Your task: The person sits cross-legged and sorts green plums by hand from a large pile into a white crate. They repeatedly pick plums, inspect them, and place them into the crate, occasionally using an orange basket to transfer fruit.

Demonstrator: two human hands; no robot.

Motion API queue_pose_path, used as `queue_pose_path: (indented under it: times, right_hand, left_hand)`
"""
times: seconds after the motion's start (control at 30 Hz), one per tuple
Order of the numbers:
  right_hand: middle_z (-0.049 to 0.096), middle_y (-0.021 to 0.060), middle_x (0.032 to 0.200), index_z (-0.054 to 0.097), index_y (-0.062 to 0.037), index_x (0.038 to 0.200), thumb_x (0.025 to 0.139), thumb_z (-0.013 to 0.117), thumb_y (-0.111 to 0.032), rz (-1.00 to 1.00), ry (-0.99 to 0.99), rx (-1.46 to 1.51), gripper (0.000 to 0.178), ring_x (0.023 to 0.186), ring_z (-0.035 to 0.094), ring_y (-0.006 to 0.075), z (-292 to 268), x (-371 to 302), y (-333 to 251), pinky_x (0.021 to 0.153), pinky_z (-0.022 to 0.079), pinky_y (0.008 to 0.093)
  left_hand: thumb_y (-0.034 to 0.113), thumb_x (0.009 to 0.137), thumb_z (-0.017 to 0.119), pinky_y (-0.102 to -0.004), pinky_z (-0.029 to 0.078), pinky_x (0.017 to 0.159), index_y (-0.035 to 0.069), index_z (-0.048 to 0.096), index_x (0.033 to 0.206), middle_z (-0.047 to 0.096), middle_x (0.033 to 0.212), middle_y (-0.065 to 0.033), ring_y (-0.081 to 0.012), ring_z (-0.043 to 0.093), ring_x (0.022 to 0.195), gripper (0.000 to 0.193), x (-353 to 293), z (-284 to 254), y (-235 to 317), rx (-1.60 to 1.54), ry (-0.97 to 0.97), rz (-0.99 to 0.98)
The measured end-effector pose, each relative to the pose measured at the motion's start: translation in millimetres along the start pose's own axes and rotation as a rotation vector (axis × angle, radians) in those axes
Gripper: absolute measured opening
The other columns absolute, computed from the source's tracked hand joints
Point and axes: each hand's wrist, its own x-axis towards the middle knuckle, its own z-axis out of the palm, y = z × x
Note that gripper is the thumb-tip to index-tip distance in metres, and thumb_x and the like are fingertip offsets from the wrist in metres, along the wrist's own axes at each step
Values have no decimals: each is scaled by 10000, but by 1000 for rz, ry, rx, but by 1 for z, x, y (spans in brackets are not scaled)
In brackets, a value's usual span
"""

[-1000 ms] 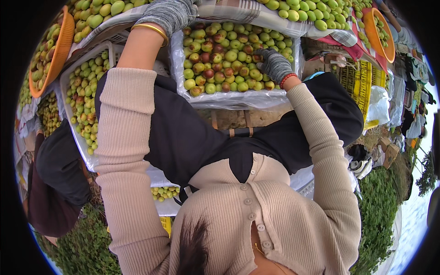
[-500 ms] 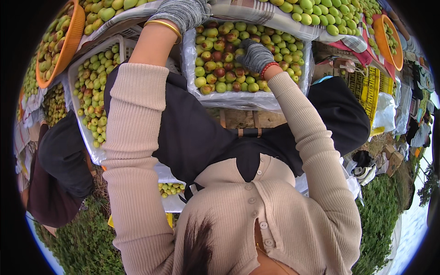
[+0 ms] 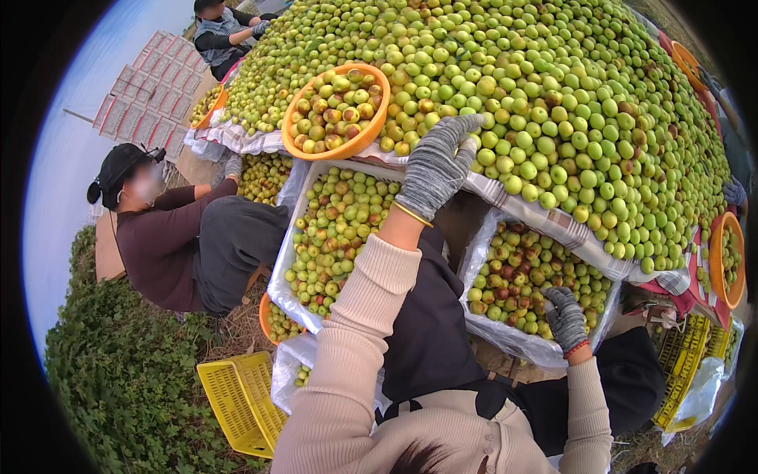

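Note:
My left hand point(image 3: 439, 167), in a grey knitted glove, reaches to the near edge of a big heap of green jujubes point(image 3: 545, 150). Its fingers and thumb are apart, close to the fruit, and nothing shows between them. Lower right, my gloved right hand point(image 3: 565, 319) rests on reddish-green jujubes point(image 3: 517, 272) in a crate lined with clear plastic point(image 3: 505, 336). Its fingers look loosely spread over the fruit, with no jujube visibly gripped. An orange basket point(image 3: 379, 130) of browned jujubes sits on the heap's edge, left of my left hand.
A white crate point(image 3: 283, 272) of jujubes stands to my left, beside a seated co-worker point(image 3: 170, 229). Yellow crates point(image 3: 237, 395) lie lower left, with another yellow crate point(image 3: 683, 363) at right. An orange basket point(image 3: 717, 268) sits on the right edge. Stacked crates point(image 3: 150, 95) stand far left.
The view has tilted up and swung left, so the heap and co-workers show. My left hand now reaches over the heap's edge; my right hand stays in the lined crate.

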Motion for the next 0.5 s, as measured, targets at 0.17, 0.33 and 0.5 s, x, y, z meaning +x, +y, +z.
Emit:
queue_pose_path:
  times: [0.17,0.33,0.5]
  right_hand:
    - [626,160,991,670,-42,1009,839,601,-36,49,29,-79,183,952,605,337,-12,-24,0,841,488,396]
    - [621,145,1012,670,-75,1002,821,610,-66,28,-56,-106,191,955,604,340,10,-26,8,841,490,416]
    - [609,126,1059,670,-113,1036,815,620,-107,81,-176,-220,227,959,605,338,20,-29,18,829,495,419]
  left_hand:
    - [171,853,647,-440,425,995,79,557,1264,542,1226,-203,-357,516,1156,431,11,-123,-87,748,378,-82]
    - [403,837,653,-469,354,1048,191,525,1341,478,1340,-211,-352,475,1233,562,20,-144,-138,1047,146,-263]
    - [431,835,650,-454,408,995,218,614,1233,527,1275,-159,-321,522,1158,452,46,-137,-142,1117,75,-234]
